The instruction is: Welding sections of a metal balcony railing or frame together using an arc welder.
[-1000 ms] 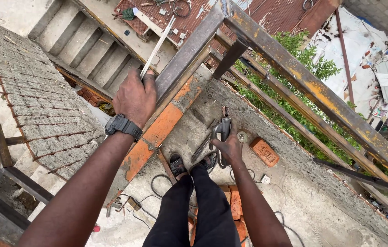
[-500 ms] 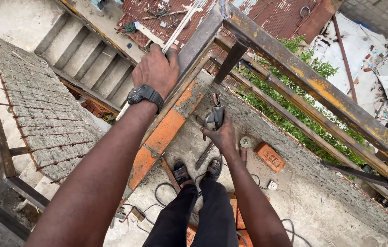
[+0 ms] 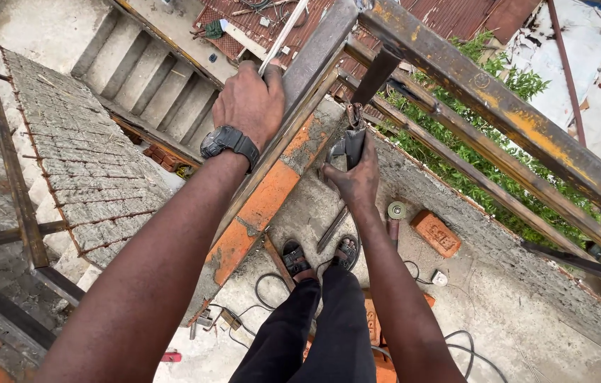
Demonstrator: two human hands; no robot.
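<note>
A concrete rooftop point(image 3: 527, 312) lies far below. A rusty steel frame point(image 3: 513, 120) is gripped by the closed left hand point(image 3: 247, 106); a dark electrode holder point(image 3: 352, 145) is clasped in the right hand point(image 3: 353, 177) against a diagonal brace point(image 3: 378, 71), whose joint looks unfinished.

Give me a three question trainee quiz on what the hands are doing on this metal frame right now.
1. True or false: the left hand grips the rusty steel bar.
2. What does the right hand hold? A) the dark clamp-like tool B) a brick C) a cable
3. Fill in: the left wrist wears a black ____.

Key: 1 true; 2 A; 3 watch.
</note>
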